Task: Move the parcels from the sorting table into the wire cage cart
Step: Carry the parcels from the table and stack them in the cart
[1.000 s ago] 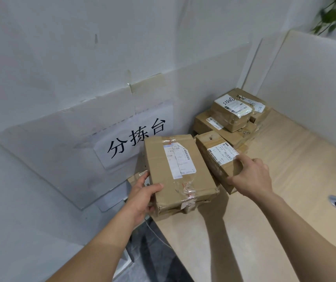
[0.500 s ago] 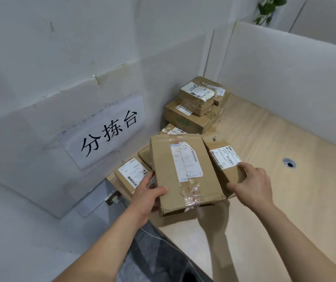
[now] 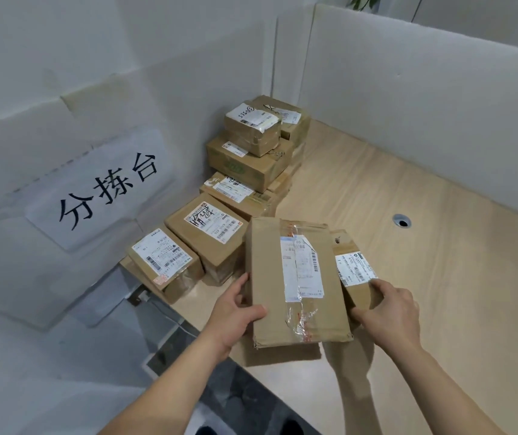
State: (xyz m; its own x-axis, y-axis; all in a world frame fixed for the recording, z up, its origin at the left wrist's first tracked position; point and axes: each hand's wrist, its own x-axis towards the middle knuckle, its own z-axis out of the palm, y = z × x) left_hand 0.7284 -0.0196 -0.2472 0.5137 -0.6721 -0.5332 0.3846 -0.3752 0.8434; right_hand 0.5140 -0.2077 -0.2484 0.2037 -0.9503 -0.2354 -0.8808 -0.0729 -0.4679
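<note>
Parcels on the sorting table, head view, read from left to right. On the white wall panel at far left, a paper sign with three black characters. Below it, along the table's left edge, a row of brown cardboard boxes: a small box with a white label at the near corner; just beside it a second box whose label bears black marker strokes; behind that a flat box; and in the far corner a stack of several boxes, the topmost wrapped in clear tape. The left forearm enters from the lower edge and rises toward the centre; the left hand grips the near left corner of a long flat parcel, thumb lying across its top face and fingers curled beneath its edge. This parcel is raised off the table, casting a shadow underneath, and carries a white label and crinkled clear tape. To its right, partly hidden under it, a smaller parcel with a white label. The right forearm enters from the lower right corner; the right hand clasps the near end of that smaller parcel, fingers over the top and thumb at its side. Farther right, a round cable hole in the pale wooden surface, bounded by a white partition
</note>
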